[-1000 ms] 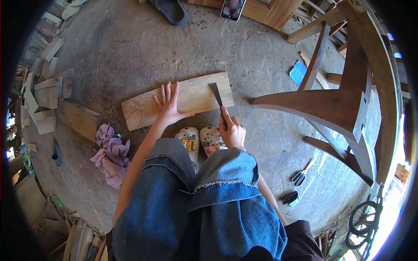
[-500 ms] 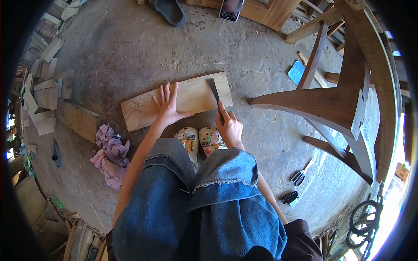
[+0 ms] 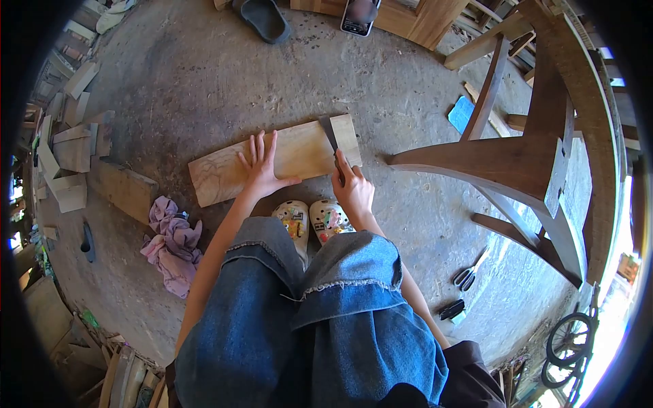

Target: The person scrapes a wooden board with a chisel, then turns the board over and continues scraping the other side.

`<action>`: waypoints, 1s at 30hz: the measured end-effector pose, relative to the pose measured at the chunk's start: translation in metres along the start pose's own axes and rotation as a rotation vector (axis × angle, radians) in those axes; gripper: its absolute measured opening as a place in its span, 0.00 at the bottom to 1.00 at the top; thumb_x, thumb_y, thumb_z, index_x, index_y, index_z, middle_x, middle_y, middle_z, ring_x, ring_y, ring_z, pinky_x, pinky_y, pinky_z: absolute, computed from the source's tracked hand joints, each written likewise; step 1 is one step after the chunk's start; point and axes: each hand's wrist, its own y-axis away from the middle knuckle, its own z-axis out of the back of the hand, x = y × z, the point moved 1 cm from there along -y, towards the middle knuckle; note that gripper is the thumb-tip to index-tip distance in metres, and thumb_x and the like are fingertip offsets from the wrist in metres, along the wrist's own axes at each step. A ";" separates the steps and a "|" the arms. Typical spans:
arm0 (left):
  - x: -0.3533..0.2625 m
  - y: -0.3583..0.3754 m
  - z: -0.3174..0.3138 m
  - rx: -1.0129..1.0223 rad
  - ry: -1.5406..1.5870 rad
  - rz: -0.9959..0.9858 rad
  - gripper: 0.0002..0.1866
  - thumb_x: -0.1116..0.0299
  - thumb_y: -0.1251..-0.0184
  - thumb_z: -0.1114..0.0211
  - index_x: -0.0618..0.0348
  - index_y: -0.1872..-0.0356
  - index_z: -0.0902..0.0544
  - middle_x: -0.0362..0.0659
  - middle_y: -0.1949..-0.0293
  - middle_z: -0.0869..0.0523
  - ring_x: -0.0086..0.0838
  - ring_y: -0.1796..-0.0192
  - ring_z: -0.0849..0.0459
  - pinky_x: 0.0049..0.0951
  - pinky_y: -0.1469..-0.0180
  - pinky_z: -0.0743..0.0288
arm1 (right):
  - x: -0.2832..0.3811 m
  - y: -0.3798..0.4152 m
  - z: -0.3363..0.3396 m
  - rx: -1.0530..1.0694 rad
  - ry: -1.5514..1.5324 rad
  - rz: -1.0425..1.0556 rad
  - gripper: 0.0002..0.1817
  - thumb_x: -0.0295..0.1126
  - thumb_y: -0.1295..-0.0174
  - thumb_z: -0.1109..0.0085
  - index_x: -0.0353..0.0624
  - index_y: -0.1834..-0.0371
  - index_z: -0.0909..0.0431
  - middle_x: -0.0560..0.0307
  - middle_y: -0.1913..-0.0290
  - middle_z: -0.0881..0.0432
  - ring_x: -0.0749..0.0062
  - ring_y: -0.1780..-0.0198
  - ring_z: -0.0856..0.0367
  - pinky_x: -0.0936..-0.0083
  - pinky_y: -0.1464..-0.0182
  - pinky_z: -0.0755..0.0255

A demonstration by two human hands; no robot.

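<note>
A pale wooden board (image 3: 299, 151) lies slantwise on the concrete floor in front of my shoes (image 3: 328, 216). My left hand (image 3: 260, 170) presses flat on its left half, fingers spread and thumb along the near edge. Wrapped round the dark handle of a putty knife is my right hand (image 3: 354, 190), just off the board's near edge. The dark flat blade of the putty knife (image 3: 329, 132) widens away from the hand and lies across the board near its right end.
A crumpled pink cloth (image 3: 174, 241) and a wooden block (image 3: 124, 189) are on the left. Scissors (image 3: 466, 277) lie at the right, below dark curved wooden furniture (image 3: 476, 160). A sandal (image 3: 264, 22) and a phone (image 3: 358, 19) are at the far side.
My right hand and the putty knife have shifted slightly away from me and to the left; the blade's tip now reaches the board's far edge. My left hand stays put.
</note>
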 end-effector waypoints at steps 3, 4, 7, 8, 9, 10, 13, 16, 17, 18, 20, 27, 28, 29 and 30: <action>0.001 0.000 -0.003 -0.001 0.004 0.004 0.74 0.26 0.69 0.26 0.41 0.21 0.60 0.54 0.21 0.62 0.56 0.21 0.69 0.79 0.34 0.73 | 0.000 0.018 0.011 0.047 -0.015 -0.023 0.27 0.35 0.40 0.40 0.59 0.34 0.26 0.54 0.76 0.20 0.60 0.82 0.19 0.65 0.76 0.21; 0.001 0.000 -0.002 -0.006 0.005 -0.001 0.74 0.25 0.69 0.27 0.41 0.21 0.60 0.54 0.21 0.62 0.56 0.21 0.69 0.79 0.34 0.73 | -0.002 0.023 0.013 0.088 -0.017 -0.042 0.27 0.36 0.40 0.41 0.59 0.34 0.26 0.54 0.75 0.20 0.60 0.81 0.19 0.64 0.76 0.21; 0.000 0.000 -0.001 -0.009 0.008 -0.014 0.74 0.25 0.69 0.27 0.41 0.21 0.60 0.54 0.21 0.62 0.56 0.21 0.69 0.79 0.34 0.73 | -0.002 0.022 0.013 0.053 -0.043 -0.016 0.27 0.36 0.39 0.41 0.59 0.34 0.26 0.54 0.75 0.20 0.60 0.81 0.19 0.64 0.76 0.21; 0.000 0.000 0.000 -0.011 0.007 -0.017 0.74 0.25 0.69 0.27 0.41 0.21 0.60 0.54 0.21 0.62 0.56 0.21 0.69 0.79 0.34 0.73 | -0.003 0.017 0.010 0.049 -0.043 -0.016 0.27 0.36 0.39 0.41 0.59 0.34 0.26 0.54 0.75 0.20 0.60 0.81 0.19 0.64 0.76 0.21; -0.001 0.000 0.000 -0.008 0.005 -0.010 0.74 0.26 0.69 0.27 0.41 0.21 0.60 0.54 0.21 0.62 0.56 0.21 0.69 0.79 0.34 0.72 | -0.001 0.009 0.009 0.043 -0.036 -0.015 0.26 0.35 0.40 0.41 0.58 0.34 0.25 0.54 0.76 0.20 0.60 0.81 0.19 0.65 0.76 0.21; -0.001 0.001 0.000 -0.005 0.002 -0.003 0.74 0.26 0.69 0.26 0.41 0.21 0.60 0.54 0.21 0.62 0.56 0.21 0.69 0.79 0.34 0.72 | 0.001 0.005 0.010 0.036 -0.030 -0.014 0.26 0.34 0.40 0.40 0.58 0.35 0.25 0.55 0.76 0.20 0.61 0.81 0.18 0.65 0.76 0.21; 0.000 0.001 0.000 -0.006 0.015 -0.004 0.74 0.26 0.69 0.26 0.41 0.21 0.60 0.53 0.21 0.62 0.56 0.21 0.69 0.79 0.34 0.72 | 0.001 0.007 0.017 0.082 -0.031 -0.076 0.26 0.33 0.40 0.39 0.60 0.36 0.23 0.56 0.76 0.22 0.60 0.79 0.18 0.63 0.73 0.22; 0.001 0.000 -0.002 -0.011 0.013 -0.006 0.74 0.26 0.69 0.26 0.41 0.21 0.60 0.53 0.21 0.62 0.57 0.21 0.68 0.79 0.34 0.72 | -0.003 0.025 0.024 0.094 -0.055 -0.107 0.25 0.35 0.39 0.39 0.60 0.36 0.24 0.56 0.76 0.21 0.59 0.78 0.18 0.63 0.73 0.22; 0.001 0.000 -0.003 -0.008 0.014 -0.002 0.74 0.26 0.69 0.26 0.41 0.21 0.60 0.53 0.21 0.62 0.57 0.21 0.68 0.79 0.34 0.72 | -0.005 0.026 0.021 0.099 -0.055 -0.106 0.25 0.35 0.39 0.39 0.60 0.36 0.24 0.56 0.76 0.21 0.59 0.78 0.18 0.63 0.73 0.22; 0.001 0.000 -0.003 -0.019 0.019 -0.013 0.74 0.26 0.69 0.26 0.41 0.21 0.60 0.53 0.21 0.62 0.57 0.21 0.68 0.79 0.34 0.72 | -0.004 0.026 0.020 0.061 -0.060 -0.077 0.25 0.35 0.39 0.40 0.59 0.36 0.24 0.55 0.76 0.20 0.60 0.80 0.18 0.64 0.75 0.22; 0.000 0.001 -0.001 -0.032 0.023 -0.028 0.74 0.27 0.69 0.26 0.40 0.21 0.60 0.53 0.21 0.62 0.57 0.21 0.68 0.79 0.34 0.72 | -0.005 0.021 0.017 0.019 -0.063 -0.049 0.25 0.35 0.39 0.40 0.58 0.36 0.24 0.54 0.76 0.20 0.60 0.81 0.19 0.65 0.76 0.22; 0.000 -0.001 -0.002 -0.010 0.002 -0.005 0.74 0.28 0.69 0.25 0.40 0.21 0.60 0.53 0.21 0.62 0.57 0.21 0.70 0.79 0.34 0.73 | 0.000 0.023 0.018 0.024 -0.001 -0.052 0.26 0.33 0.40 0.40 0.57 0.35 0.24 0.56 0.76 0.21 0.61 0.82 0.20 0.66 0.76 0.22; 0.001 0.000 -0.003 -0.025 0.002 -0.013 0.74 0.28 0.69 0.25 0.40 0.21 0.60 0.53 0.21 0.62 0.57 0.21 0.70 0.79 0.34 0.73 | -0.002 0.027 0.019 0.026 -0.004 -0.053 0.26 0.33 0.40 0.39 0.57 0.35 0.24 0.56 0.77 0.21 0.62 0.83 0.20 0.66 0.77 0.22; 0.002 0.000 -0.004 -0.024 0.001 -0.011 0.74 0.28 0.69 0.25 0.40 0.21 0.60 0.53 0.21 0.62 0.57 0.21 0.70 0.79 0.34 0.73 | -0.005 0.028 0.018 0.028 -0.005 -0.053 0.26 0.33 0.40 0.39 0.57 0.35 0.24 0.56 0.77 0.21 0.62 0.83 0.20 0.66 0.77 0.22; 0.002 -0.001 -0.003 -0.017 0.011 -0.011 0.74 0.28 0.69 0.25 0.40 0.21 0.60 0.53 0.21 0.62 0.57 0.21 0.70 0.79 0.34 0.73 | -0.006 0.028 0.019 0.036 -0.013 -0.053 0.26 0.34 0.40 0.39 0.57 0.35 0.24 0.57 0.77 0.21 0.62 0.83 0.20 0.66 0.76 0.22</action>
